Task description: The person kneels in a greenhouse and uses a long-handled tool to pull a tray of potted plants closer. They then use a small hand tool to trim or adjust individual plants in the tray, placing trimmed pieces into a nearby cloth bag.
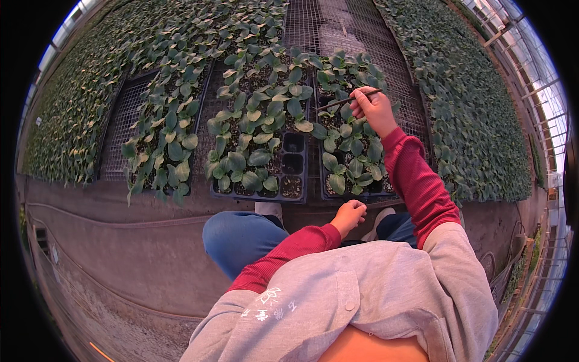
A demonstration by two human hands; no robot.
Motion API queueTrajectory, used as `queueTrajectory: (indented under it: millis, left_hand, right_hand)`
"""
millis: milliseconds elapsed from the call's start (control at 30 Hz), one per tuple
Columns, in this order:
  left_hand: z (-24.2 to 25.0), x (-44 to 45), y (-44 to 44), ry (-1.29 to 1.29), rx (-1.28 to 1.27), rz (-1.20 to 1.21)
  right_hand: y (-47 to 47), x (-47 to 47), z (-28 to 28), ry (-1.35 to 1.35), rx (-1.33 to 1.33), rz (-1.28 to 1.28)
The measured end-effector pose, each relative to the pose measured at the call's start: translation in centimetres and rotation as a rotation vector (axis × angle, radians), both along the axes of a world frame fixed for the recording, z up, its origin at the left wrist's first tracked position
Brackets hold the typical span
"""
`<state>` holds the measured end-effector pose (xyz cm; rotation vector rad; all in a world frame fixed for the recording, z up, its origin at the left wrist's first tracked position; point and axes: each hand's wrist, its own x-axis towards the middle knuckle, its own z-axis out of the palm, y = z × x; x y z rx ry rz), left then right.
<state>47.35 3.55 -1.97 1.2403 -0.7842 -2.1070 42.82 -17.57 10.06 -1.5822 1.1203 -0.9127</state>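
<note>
My right hand (372, 108) holds a thin dark stick (340, 103) between thumb and fingers, above the seedlings of the right-hand tray. The stick's far end points left, near the gap between two trays. My left hand (351, 215) hangs with curled fingers just in front of the right tray's near edge; whether it holds something small, I cannot tell. Broad-leaved seedlings (355, 166) fill most cells of the right black plug tray (334, 197). Beside it on the left, another black plug tray (306, 181) bears similar seedlings (260, 157), with several plantless cells at its right edge.
Further seedling trays (169, 135) stand to the left, and a dense bed of seedlings (479, 117) lies at the right. Wire mesh (400, 59) shows between the trays. A hose (135, 223) runs along the ground at the left. My bent knees are close to the trays' near edges.
</note>
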Motion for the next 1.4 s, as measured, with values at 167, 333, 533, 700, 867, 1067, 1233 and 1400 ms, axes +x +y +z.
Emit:
queueTrajectory:
  millis: [167,333,533,700,867,1067,1233,1400]
  left_hand:
    - [-1.2,-0.2,-0.3,-0.029,0.077,0.147]
    - [-1.5,-0.5,-0.4,-0.015,0.102,0.160]
    - [-1.3,-0.4,-0.6,-0.010,0.117,0.157]
    - [0.0,0.1,-0.9,0.048,0.102,-0.107]
    - [2.9,0.5,-1.1,0.154,-0.199,-0.437]
    - [6.4,4.8,-9.8,-0.116,-0.463,0.332]
    - [2.2,8.4,-20.7,-0.864,-0.775,0.627]
    - [2.1,7.9,-24.6,-1.278,-0.848,0.280]
  right_hand:
    - [-1.0,1.2,-1.0,0.023,0.125,-0.006]
    - [-1.2,3.1,-4.2,-0.011,0.224,-0.104]
    - [-1.1,1.0,-6.9,-0.241,0.414,-0.119]
    - [0.1,0.4,-6.7,-0.300,0.308,-0.118]
    - [-0.7,-2.0,-3.7,-0.333,0.269,-0.116]
    - [-2.0,-7.0,1.0,-0.442,0.262,-0.170]
    - [-3.1,-10.2,3.5,-0.488,0.171,-0.260]
    - [-3.3,-11.9,4.2,-0.483,0.148,-0.328]
